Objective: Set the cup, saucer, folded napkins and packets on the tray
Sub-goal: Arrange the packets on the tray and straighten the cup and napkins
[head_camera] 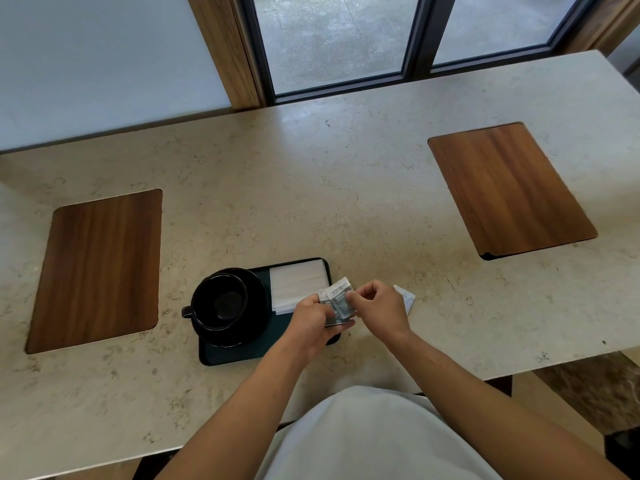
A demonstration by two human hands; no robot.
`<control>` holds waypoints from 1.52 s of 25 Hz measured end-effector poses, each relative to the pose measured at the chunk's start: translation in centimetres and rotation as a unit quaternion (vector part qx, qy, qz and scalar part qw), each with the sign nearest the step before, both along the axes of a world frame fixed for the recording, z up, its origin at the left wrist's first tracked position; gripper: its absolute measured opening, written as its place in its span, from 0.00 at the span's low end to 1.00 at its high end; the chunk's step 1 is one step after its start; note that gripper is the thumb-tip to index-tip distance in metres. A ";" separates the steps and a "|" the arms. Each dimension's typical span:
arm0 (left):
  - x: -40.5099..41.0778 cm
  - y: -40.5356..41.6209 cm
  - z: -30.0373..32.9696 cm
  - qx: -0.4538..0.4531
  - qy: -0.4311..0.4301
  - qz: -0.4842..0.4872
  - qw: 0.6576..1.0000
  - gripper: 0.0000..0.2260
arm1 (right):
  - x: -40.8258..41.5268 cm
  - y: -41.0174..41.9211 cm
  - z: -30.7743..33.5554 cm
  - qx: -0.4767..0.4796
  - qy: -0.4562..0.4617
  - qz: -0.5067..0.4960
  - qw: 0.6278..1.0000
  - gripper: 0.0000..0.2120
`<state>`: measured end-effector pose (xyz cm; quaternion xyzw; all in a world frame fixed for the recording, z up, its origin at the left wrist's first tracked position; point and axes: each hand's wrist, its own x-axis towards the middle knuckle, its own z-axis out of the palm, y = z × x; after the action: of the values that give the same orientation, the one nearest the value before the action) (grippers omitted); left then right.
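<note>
Both hands pinch the same small bunch of packets point(337, 301) over the right edge of the tray point(228, 355): the left hand point(313, 318) grips them from below and from the left with curled fingers, and the right hand point(377, 306) nips their right side between thumb and fingertips. The packets are grey and white, fanned a little, with their long axes running roughly away from the person and tilted slightly right; the printed top one faces up. One more packet point(405, 297) lies on the table point(346, 188) just right of the right hand, partly hidden behind it, its long axis angled from upper left to lower right. The tray sits near the table's front edge, long side running left to right. On it, the cup point(220, 303) stands upright in the saucer point(254, 306) at the left end, its handle pointing left past the tray's rim. The napkins point(298, 284) lie flat in the far right corner, edges square with the tray. Bare tray floor shows in front of the saucer and napkins. Bare tabletop spreads beyond the tray toward the window point(346, 39), between two inset wood panels: one point(100, 268) well to the left, another point(509, 188) well to the right and farther back.
</note>
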<state>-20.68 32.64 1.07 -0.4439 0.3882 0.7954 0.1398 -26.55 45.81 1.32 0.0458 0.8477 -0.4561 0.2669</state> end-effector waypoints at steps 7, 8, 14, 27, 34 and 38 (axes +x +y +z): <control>0.6 0.0 -0.2 0.009 0.001 0.016 1.000 0.17 | 0.6 0.5 -0.8 0.092 0.064 0.156 0.981 0.15; 0.7 0.0 -0.3 0.002 -0.001 0.008 1.000 0.16 | 0.6 0.7 -1.1 0.087 0.057 0.171 0.980 0.16; 0.6 0.2 -0.1 -0.015 -0.025 -0.004 1.000 0.17 | -1.6 4.4 -2.9 0.231 0.150 0.114 0.954 0.18; 0.3 -0.1 -0.1 -0.016 -0.044 -0.003 0.999 0.17 | -1.2 4.7 -2.2 0.084 0.168 0.159 0.969 0.05; 0.8 0.1 0.0 -0.012 -0.005 -0.035 0.999 0.17 | 0.9 0.9 -0.8 0.046 0.402 0.231 0.885 0.11; 1.5 -0.1 0.0 0.008 0.013 -0.028 0.999 0.21 | 2.1 0.1 -1.4 0.055 0.339 0.285 0.895 0.20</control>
<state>-19.18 32.50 1.07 -0.4212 0.3960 0.8000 0.1606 -24.48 45.90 -0.05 -0.3402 0.8872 -0.3015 0.0790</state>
